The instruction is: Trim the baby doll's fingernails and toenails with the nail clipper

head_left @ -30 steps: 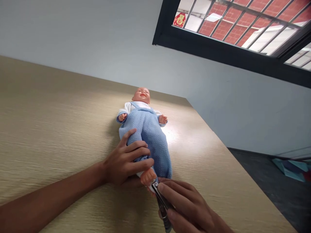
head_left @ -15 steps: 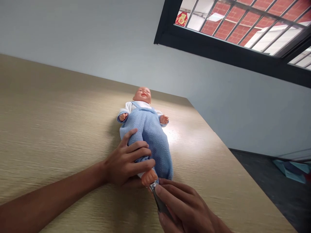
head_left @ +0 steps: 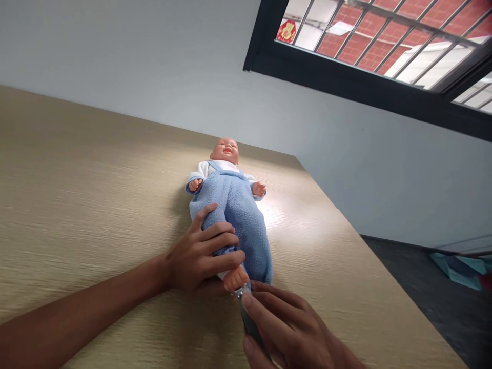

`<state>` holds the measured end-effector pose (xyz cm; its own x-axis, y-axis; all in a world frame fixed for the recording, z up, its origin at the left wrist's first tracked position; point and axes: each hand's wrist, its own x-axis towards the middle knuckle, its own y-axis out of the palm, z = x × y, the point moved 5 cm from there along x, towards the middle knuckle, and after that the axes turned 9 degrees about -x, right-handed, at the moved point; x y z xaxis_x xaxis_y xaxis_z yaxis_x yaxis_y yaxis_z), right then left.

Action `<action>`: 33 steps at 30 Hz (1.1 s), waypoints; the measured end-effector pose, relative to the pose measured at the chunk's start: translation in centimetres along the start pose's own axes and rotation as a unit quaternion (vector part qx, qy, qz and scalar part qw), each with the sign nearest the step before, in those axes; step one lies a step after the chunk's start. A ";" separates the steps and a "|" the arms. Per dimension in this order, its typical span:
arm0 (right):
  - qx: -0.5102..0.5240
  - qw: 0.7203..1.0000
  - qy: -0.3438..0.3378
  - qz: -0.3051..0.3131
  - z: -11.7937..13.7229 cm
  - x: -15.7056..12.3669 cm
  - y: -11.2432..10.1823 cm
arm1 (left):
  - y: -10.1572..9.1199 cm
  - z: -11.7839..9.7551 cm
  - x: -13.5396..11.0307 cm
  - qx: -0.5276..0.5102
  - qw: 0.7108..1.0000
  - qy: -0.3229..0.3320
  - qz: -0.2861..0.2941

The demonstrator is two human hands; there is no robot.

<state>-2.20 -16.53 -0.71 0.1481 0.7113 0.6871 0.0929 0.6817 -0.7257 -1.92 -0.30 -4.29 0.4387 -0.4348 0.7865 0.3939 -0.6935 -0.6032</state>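
Your left hand [head_left: 202, 259] curls firmly around the leg of a baby doll [head_left: 230, 215] lying on its back on the bench [head_left: 96, 179], which steadies the bare foot [head_left: 236, 279]; your right hand [head_left: 288, 330] pinches nail clippers [head_left: 248, 315] right at those toes.

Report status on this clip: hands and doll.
Left hand gripping baby doll by the leg, over blue fleece. Right hand pinching nail clipper at doll's bare foot. Nothing between clipper and foot.
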 end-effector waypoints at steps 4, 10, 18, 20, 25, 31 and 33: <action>-0.045 0.998 -0.032 0.024 0.4 -0.4 0.7 | 0.0 0.0 0.0 0.005 1.000 -0.003 -0.001; -0.063 0.997 -0.036 0.020 0.5 -0.6 0.8 | -0.1 0.0 -0.1 0.004 1.000 -0.001 0.003; -0.015 0.995 -0.089 -0.038 0.1 1.0 -0.8 | 0.1 0.1 -0.2 0.000 1.000 -0.002 0.007; -0.018 0.995 -0.090 -0.047 0.1 1.0 -0.9 | 0.1 0.0 -0.1 0.000 1.000 -0.004 0.010; 0.002 0.997 -0.069 -0.043 0.1 0.9 -0.9 | 0.0 0.0 -0.1 -0.001 1.000 0.000 0.008; 0.023 0.998 -0.039 -0.044 -0.1 0.5 -0.7 | 0.1 0.1 -0.2 -0.001 1.000 -0.003 0.006; 0.019 0.998 -0.038 -0.049 -0.1 0.4 -0.6 | 0.0 0.0 -0.1 0.001 1.000 -0.003 0.004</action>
<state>-2.10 -16.71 -0.04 0.0640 0.6516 0.7558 0.0646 0.7531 -0.6547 -1.93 -0.25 -4.41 0.4465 -0.4375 0.7806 0.3912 -0.6892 -0.6100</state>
